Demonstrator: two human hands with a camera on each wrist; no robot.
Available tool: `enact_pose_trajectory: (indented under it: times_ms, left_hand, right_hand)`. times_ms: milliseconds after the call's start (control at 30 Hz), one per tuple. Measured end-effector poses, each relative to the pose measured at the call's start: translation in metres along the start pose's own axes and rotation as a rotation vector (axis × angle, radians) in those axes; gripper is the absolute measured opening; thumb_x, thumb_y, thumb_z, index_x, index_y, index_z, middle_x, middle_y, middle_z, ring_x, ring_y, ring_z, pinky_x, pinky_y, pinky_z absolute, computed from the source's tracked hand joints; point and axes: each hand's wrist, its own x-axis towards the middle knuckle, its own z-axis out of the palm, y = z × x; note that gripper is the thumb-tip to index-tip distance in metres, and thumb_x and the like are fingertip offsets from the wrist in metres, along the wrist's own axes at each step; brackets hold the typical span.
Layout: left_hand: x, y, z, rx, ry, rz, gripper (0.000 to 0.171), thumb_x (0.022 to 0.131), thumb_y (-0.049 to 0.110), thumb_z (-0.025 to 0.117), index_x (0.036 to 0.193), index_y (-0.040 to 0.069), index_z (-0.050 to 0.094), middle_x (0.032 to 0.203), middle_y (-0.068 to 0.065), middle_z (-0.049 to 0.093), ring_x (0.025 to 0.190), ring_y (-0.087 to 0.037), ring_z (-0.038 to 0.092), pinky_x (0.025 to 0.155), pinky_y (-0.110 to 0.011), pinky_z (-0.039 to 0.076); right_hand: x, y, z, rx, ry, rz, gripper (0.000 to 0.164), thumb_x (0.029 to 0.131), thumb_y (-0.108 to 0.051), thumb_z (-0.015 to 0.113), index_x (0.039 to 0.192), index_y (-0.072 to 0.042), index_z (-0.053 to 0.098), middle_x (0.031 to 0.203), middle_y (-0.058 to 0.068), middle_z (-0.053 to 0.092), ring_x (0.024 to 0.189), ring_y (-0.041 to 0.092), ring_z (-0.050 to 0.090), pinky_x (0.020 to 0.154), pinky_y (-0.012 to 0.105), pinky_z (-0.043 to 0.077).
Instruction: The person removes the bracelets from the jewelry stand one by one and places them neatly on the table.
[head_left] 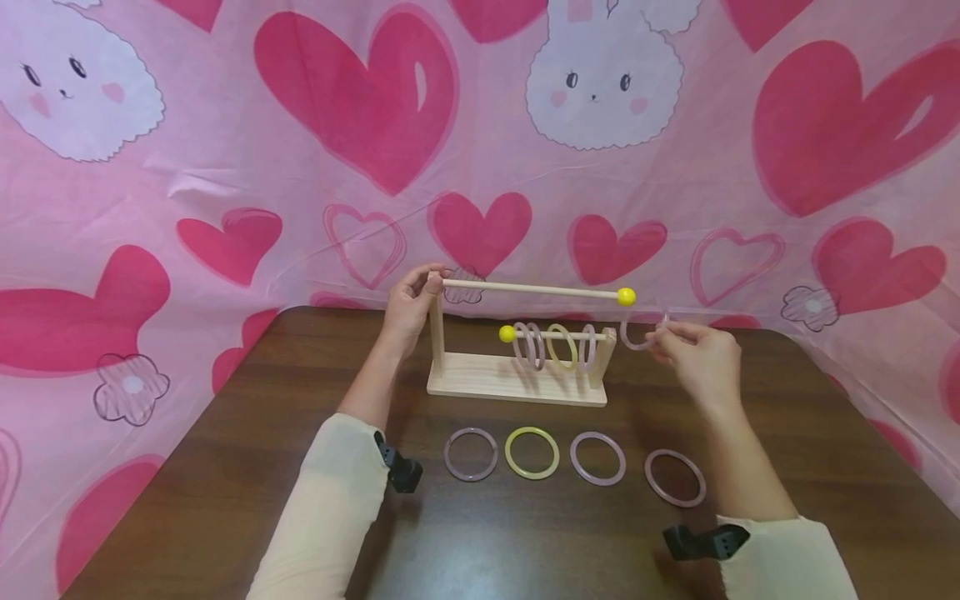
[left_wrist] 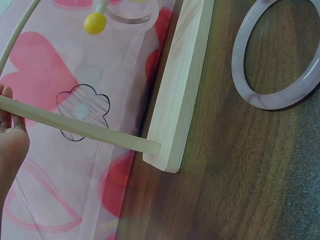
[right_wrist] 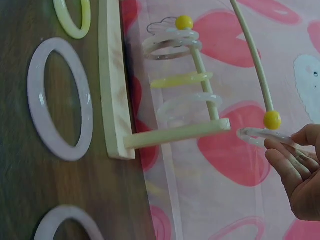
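Note:
My left hand (head_left: 407, 308) grips the top of the left post of a wooden bangle stand (head_left: 517, 388), where the long upper rod (head_left: 532, 290) begins. At the rod's right end is a yellow ball (head_left: 626, 297). My right hand (head_left: 703, 362) pinches a pale translucent bangle (right_wrist: 267, 133) between thumb and fingers. In the right wrist view this bangle lies just beyond the ball, close to it. On the shorter lower rod hang several bangles, among them a yellow one (head_left: 562, 348) and two purplish ones near its own yellow ball (head_left: 507, 333).
In front of the stand, a row of bangles lies flat on the dark wooden table (head_left: 480, 550): a greyish-purple one (head_left: 447, 462), a yellow one (head_left: 508, 458), a lilac one (head_left: 575, 462) and a pinkish one (head_left: 651, 479). A pink heart-print cloth (head_left: 480, 167) hangs behind the table.

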Motion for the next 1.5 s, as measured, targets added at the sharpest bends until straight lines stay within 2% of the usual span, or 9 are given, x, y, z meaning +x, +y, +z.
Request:
enact_pose_trajectory:
  times_ms: [300,467,733,800,1100,1267,1500]
  left_hand:
    - [0.000,0.000,0.001,-0.001,0.004,-0.003,0.042,0.085,0.015,0.060,0.115,-0.012,0.051,0.093,0.005,0.065,0.091,-0.008,0.057,0.090,-0.029,0.042]
    - [0.000,0.000,0.001,-0.003,0.005,-0.008,0.045,0.083,0.018,0.060,0.115,-0.013,0.051,0.092,0.007,0.065,0.090,-0.008,0.057,0.089,-0.027,0.043]
    - [0.000,0.000,0.001,0.002,0.010,-0.007,0.042,0.085,0.015,0.059,0.115,-0.013,0.051,0.089,0.010,0.064,0.089,-0.007,0.056,0.087,-0.026,0.043]
    - [0.000,0.000,0.001,0.006,0.008,-0.008,0.042,0.085,0.015,0.059,0.115,-0.013,0.051,0.090,0.009,0.064,0.089,-0.007,0.056,0.087,-0.026,0.043]
    - [0.000,0.000,0.002,-0.010,0.013,-0.011,0.042,0.085,0.014,0.059,0.115,-0.014,0.050,0.091,0.008,0.064,0.088,-0.007,0.056,0.087,-0.026,0.043]
    - [0.000,0.001,0.002,-0.014,0.007,-0.005,0.047,0.083,0.016,0.059,0.116,-0.015,0.049,0.090,0.009,0.064,0.088,-0.007,0.056,0.088,-0.027,0.043]
    - [0.001,0.001,0.001,-0.006,0.008,-0.013,0.039,0.086,0.011,0.058,0.115,-0.014,0.050,0.090,0.009,0.064,0.089,-0.008,0.056,0.089,-0.028,0.042]
  right_hand:
    - [-0.006,0.016,-0.019,-0.105,-0.039,-0.008,0.033,0.092,-0.015,0.056,0.105,0.014,0.061,0.073,-0.010,0.068,0.063,-0.003,0.063,0.062,0.019,0.051]
    - [-0.010,0.024,-0.032,-0.131,-0.076,0.019,0.038,0.093,-0.019,0.055,0.109,0.016,0.057,0.074,-0.010,0.068,0.064,-0.002,0.063,0.062,0.017,0.051]
    - [-0.017,0.036,-0.047,-0.203,-0.104,0.037,0.042,0.093,-0.024,0.054,0.110,0.014,0.058,0.073,-0.012,0.068,0.064,0.000,0.064,0.061,0.010,0.048]
    - [-0.020,0.039,-0.051,-0.218,-0.116,0.034,0.041,0.094,-0.023,0.054,0.109,0.015,0.058,0.075,-0.009,0.069,0.064,0.001,0.064,0.061,0.011,0.048]
    - [-0.030,0.048,-0.059,-0.305,-0.137,0.016,0.040,0.094,-0.022,0.053,0.109,0.015,0.059,0.079,0.003,0.070,0.063,0.006,0.066,0.058,0.013,0.049]
    - [-0.034,0.052,-0.062,-0.365,-0.155,0.016,0.043,0.095,-0.025,0.052,0.111,0.014,0.058,0.083,0.007,0.070,0.064,0.008,0.066,0.064,0.016,0.048]
    - [-0.039,0.059,-0.067,-0.355,-0.183,0.040,0.044,0.095,-0.024,0.052,0.112,0.016,0.056,0.083,0.011,0.070,0.063,0.005,0.065,0.059,0.007,0.044]
